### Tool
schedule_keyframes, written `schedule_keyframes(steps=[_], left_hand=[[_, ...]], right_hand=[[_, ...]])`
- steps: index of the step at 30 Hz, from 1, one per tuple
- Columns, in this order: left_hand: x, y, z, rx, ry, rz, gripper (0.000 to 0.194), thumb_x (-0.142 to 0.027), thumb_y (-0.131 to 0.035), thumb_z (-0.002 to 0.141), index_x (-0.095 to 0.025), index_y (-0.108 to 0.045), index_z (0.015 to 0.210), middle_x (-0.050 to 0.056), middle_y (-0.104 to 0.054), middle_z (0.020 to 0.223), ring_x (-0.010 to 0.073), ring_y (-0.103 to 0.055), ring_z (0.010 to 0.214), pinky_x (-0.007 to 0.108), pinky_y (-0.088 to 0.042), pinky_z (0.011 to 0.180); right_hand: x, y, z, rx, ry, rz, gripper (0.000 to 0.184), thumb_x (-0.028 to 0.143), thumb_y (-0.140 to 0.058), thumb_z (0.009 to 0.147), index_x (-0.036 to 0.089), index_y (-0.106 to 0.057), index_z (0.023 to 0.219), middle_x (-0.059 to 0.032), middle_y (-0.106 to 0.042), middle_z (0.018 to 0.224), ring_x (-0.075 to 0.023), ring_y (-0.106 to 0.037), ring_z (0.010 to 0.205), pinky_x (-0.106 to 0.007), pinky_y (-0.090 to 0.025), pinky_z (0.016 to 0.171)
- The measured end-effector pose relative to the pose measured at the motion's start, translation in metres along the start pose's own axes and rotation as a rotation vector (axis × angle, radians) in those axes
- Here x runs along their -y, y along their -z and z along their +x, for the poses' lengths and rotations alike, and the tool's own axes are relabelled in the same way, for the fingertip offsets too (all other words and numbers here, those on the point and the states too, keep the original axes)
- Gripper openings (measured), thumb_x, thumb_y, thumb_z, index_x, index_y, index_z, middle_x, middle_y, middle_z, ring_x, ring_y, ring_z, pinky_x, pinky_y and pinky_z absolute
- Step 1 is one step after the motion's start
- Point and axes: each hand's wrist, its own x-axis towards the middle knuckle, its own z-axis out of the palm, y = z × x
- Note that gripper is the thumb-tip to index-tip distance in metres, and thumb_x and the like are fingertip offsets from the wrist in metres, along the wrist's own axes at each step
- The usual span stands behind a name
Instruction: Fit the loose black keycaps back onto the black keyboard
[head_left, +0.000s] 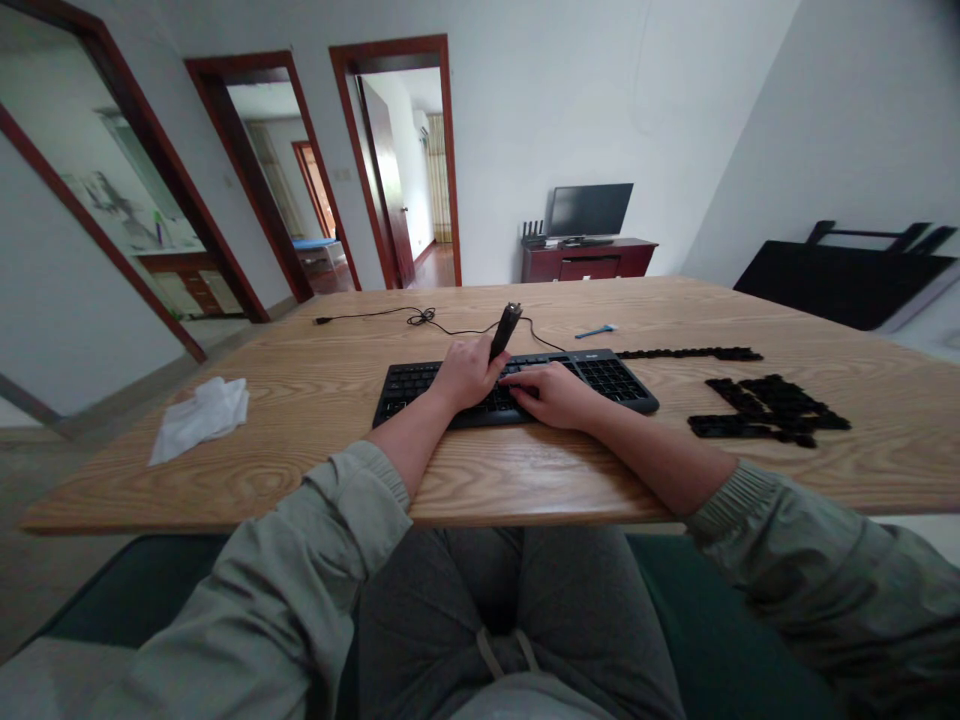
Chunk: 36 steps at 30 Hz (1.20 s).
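Note:
A black keyboard (517, 388) lies on the wooden table in front of me, with its cable trailing off behind it. My left hand (470, 372) is closed round a slim black handheld tool (505, 332), held upright with its metal-looking end up. Its lower end is hidden behind my fingers, over the middle of the keyboard. My right hand (553, 393) rests on the keys just right of the left one. Its index finger and thumb are brought together at the keys; whatever lies between them is too small to make out.
Dark loose keycaps lie in a heap (772, 408) at the right, with a row of them (690, 353) behind. A small blue brush (596, 331) is beyond the keyboard. The USB cable (422, 316) is tied in a bundle. A white tissue (201, 418) lies left.

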Motion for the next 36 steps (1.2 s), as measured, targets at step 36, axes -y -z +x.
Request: schedule_keyframes(steps=[36], left_hand=[[0.0022,-0.0078,0.0040,-0.222,0.097,-0.047,0.038,-0.040,-0.030,0.103,-0.014,-0.058,0.103,0.013,-0.067,0.094,0.0260,-0.063,0.092,0.038,-0.043,0.086]], right_hand=[[-0.0003,-0.0014,0.0002,-0.006,-0.058,0.053,0.042,0.025,-0.051,0.092,0.020,-0.066,0.131,-0.0064,-0.075,0.098,-0.0175,-0.066,0.074,-0.030,-0.048,0.078]])
